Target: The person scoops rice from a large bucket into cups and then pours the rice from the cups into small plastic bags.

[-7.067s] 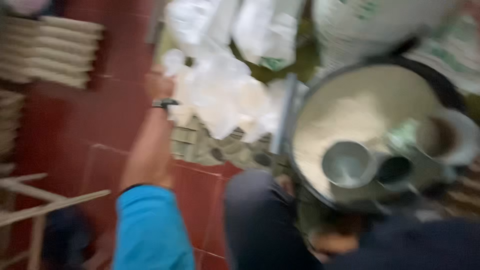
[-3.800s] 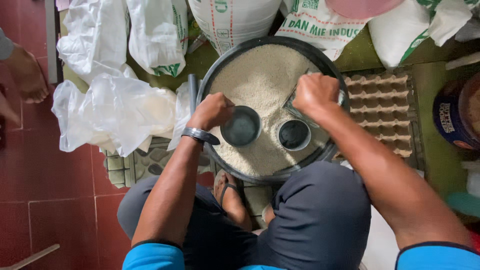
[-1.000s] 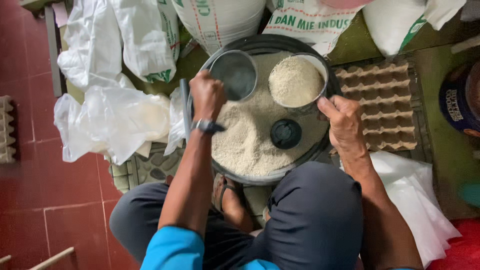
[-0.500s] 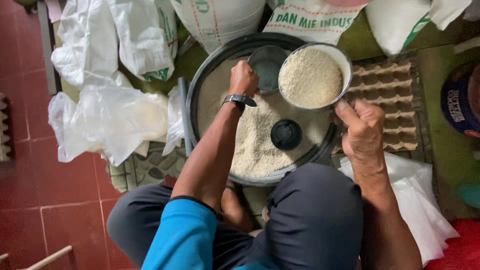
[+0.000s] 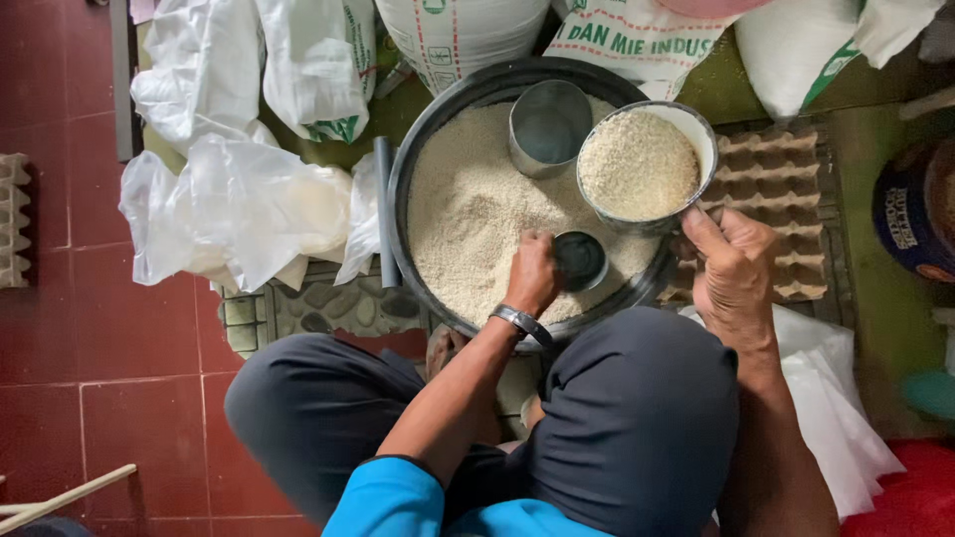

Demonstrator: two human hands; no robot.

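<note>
Left hand (image 5: 532,273) is clamped on a small dark cup (image 5: 580,260) set in the rice, inside the big round basin (image 5: 418,159). Right hand (image 5: 734,273) grips the handle of a white scoop (image 5: 640,164) heaped w/ rice, held just above the basin's rim. An empty metal can (image 5: 548,124) lies just beyond the left hand's cup, beside the scoop.

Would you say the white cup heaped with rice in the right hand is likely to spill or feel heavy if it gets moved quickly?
Probably yes. The white cup is filled to its rim with rice, so a tilt or jolt would likely shed grains. It likely feels fairly heavy for its size. The right hand grips it from one side only, so it may tip away.
</note>
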